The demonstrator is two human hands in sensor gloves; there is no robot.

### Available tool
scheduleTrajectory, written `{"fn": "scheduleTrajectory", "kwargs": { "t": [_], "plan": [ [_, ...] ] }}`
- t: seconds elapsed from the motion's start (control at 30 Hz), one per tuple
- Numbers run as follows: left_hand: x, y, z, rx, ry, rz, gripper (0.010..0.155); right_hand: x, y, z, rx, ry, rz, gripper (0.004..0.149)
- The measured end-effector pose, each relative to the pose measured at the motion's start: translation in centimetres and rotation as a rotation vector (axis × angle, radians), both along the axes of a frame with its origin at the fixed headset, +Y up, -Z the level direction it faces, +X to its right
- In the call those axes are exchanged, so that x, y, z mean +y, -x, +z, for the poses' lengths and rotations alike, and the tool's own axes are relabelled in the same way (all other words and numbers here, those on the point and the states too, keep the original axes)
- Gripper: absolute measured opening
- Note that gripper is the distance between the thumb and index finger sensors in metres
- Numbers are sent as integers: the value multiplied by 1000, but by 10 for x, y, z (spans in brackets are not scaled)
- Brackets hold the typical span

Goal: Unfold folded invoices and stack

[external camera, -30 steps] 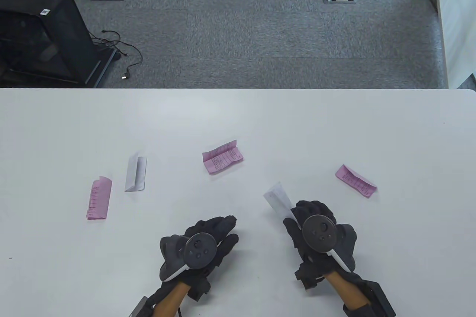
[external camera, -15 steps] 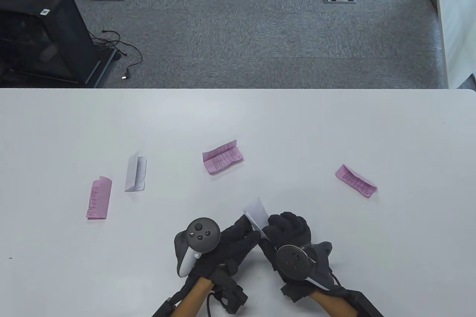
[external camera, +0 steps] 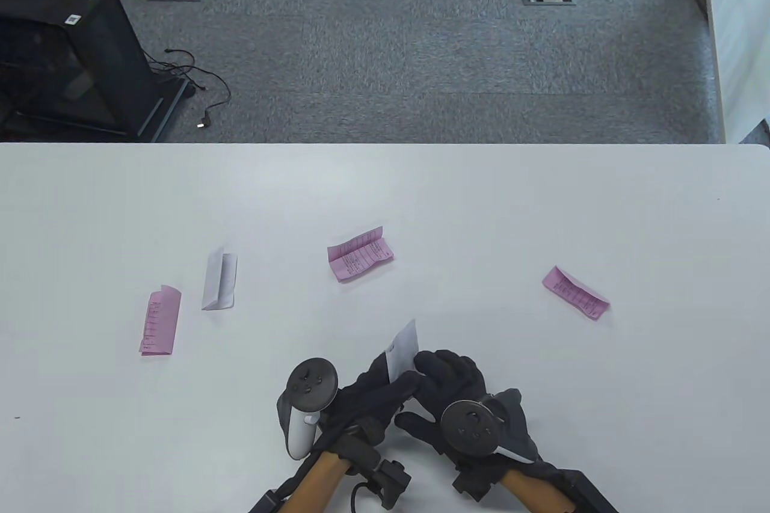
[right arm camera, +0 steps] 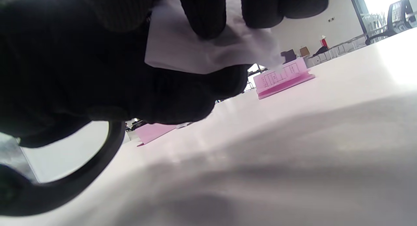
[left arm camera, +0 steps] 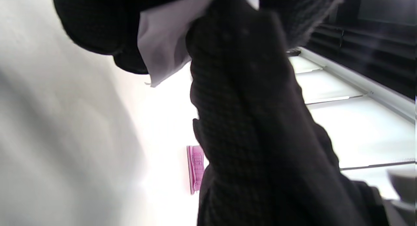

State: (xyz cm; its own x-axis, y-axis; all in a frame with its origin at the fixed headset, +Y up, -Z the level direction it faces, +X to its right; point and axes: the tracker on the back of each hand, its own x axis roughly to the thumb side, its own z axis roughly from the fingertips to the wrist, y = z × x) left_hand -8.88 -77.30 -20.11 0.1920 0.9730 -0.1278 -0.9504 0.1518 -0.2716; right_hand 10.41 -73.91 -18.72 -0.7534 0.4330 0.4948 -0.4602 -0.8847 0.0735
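Both hands hold one folded white invoice above the table's near middle. My left hand grips its left side, my right hand its right side. The white paper shows between gloved fingers in the left wrist view and in the right wrist view. On the table lie a folded pink invoice at centre, another at the right, another at the left, and a folded white invoice beside it.
The white table ends at a far edge, with grey carpet beyond. A black cabinet and cables stand on the floor at the far left. A pink invoice shows in the right wrist view and in the left wrist view.
My right hand carried the white invoice left and toward me. My left hand moved right and took hold of it. The paper now stands more upright between both hands.
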Motion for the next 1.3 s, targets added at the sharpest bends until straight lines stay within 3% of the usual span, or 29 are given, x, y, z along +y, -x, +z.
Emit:
{"fn": "scheduleTrajectory", "kwargs": {
  "t": [0.07,0.2,0.33,0.43,0.5,0.6,0.67,0.77,0.83,0.9,0.97,1.03,1.13,1.3],
  "plan": [
    [-1,3,0,24,-12,18,53,2,-6,-4,10,53,-74,60],
    [-2,7,0,16,-31,29,49,3,-22,-14,-99,132,-254,56],
    [-2,3,-1,-53,-46,54,48,-6,-31,-24,-201,290,-321,69],
    [-2,-1,-1,-113,-63,49,48,-16,-36,-30,-195,466,-447,75],
    [-1,-2,0,-133,-66,28,48,-18,-37,-32,-147,528,-560,62],
    [1,2,2,-79,-77,-43,45,-16,-40,-33,-172,496,-574,44],
    [4,6,4,-33,-78,-100,57,-15,-42,-34,-186,453,-546,39],
    [14,11,11,111,-174,-211,67,-15,-44,-34,-214,447,-554,38],
    [25,13,19,177,-309,-289,67,-15,-45,-34,-220,445,-556,37],
    [41,10,31,221,-522,-390,62,-14,-46,-34,-239,424,-544,37],
    [48,3,37,191,-623,-463,52,-14,-46,-33,-242,419,-542,37],
    [44,-5,36,115,-581,-489,56,-13,-44,-32,-228,419,-544,37],
    [29,-12,30,-14,-391,-418,86,-11,-38,-29,-187,410,-536,37],
    [20,-14,26,-88,-283,-272,92,-11,-31,-27,-80,426,-554,40]
  ]
}}
